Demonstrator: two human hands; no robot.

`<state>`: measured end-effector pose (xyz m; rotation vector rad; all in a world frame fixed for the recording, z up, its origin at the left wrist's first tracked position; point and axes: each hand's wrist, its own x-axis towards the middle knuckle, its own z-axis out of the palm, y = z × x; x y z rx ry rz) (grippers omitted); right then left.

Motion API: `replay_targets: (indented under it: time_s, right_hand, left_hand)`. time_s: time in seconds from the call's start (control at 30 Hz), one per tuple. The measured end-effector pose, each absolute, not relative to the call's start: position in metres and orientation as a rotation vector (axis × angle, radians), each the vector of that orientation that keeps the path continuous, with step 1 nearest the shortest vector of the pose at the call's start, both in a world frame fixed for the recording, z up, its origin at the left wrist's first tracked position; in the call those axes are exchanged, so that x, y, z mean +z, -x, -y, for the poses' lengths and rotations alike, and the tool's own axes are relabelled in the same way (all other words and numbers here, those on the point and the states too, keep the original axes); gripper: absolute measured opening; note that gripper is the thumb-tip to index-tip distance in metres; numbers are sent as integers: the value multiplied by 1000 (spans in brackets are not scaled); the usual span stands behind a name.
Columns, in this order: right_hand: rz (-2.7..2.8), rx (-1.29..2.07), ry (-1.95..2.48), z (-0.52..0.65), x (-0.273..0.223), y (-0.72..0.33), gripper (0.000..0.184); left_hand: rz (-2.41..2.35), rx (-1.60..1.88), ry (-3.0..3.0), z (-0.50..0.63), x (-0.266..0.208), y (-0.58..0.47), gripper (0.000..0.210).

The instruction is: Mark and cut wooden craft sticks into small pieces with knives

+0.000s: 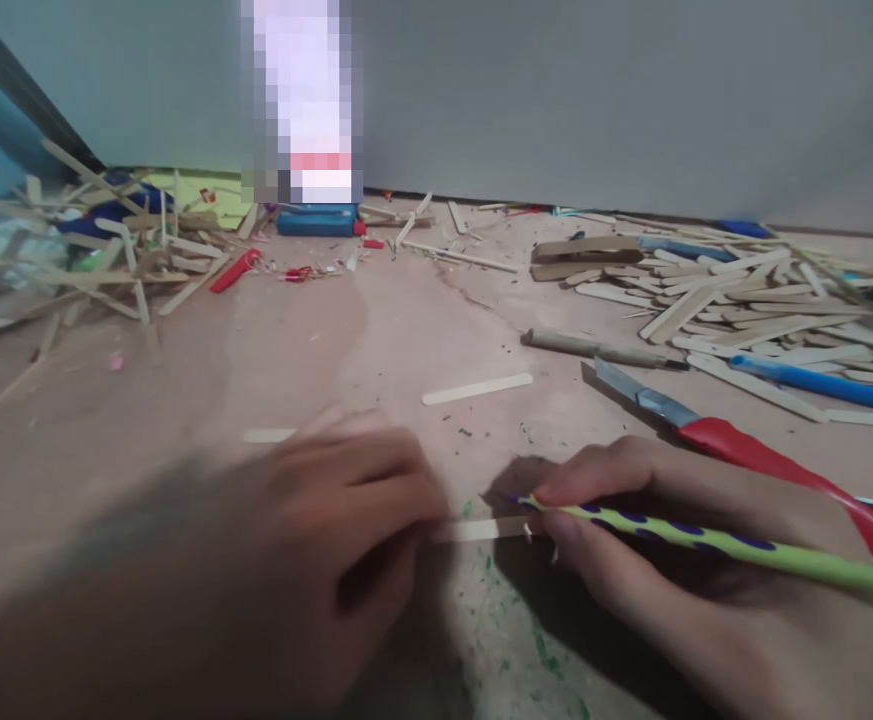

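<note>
My left hand [361, 510], smeared by motion, has its fingers curled at one end of a flat wooden craft stick [481, 529] low over the table. In my right hand [653, 560] is a light green pencil [706, 541] with dark purple spots, pinched near its point between thumb and fingers. The pencil's tip lies just above the stick's right end, and I cannot tell whether they touch. Small pale slivers show at that end. Beyond my left knuckles a second craft stick [267, 436] pokes out, partly hidden. Another craft stick [477, 389] lies flat farther back.
Red-handled scissors [751, 455] lie beside my right hand. A heap of craft sticks [766, 300] spreads at the right, near a blue tube [826, 382]. More sticks [128, 260] pile at the left. A blue case [317, 220] stands before the grey wall [593, 100].
</note>
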<state>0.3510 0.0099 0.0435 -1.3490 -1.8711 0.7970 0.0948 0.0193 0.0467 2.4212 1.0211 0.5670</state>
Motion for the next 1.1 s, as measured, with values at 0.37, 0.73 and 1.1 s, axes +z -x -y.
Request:
replay_targets:
  time_s: [0.37, 0.73, 1.1]
  right_hand:
    - [1785, 909, 1462, 9, 40, -335, 23]
    - [1710, 891, 1477, 12, 38, -338, 18]
    - [1602, 1053, 1411, 11, 40, -334, 18]
  left_hand:
    - [-889, 562, -2527, -20, 37, -96, 29]
    - [-776, 610, -2655, -22, 35, -95, 21]
    - [-873, 665, -2571, -20, 37, -96, 33]
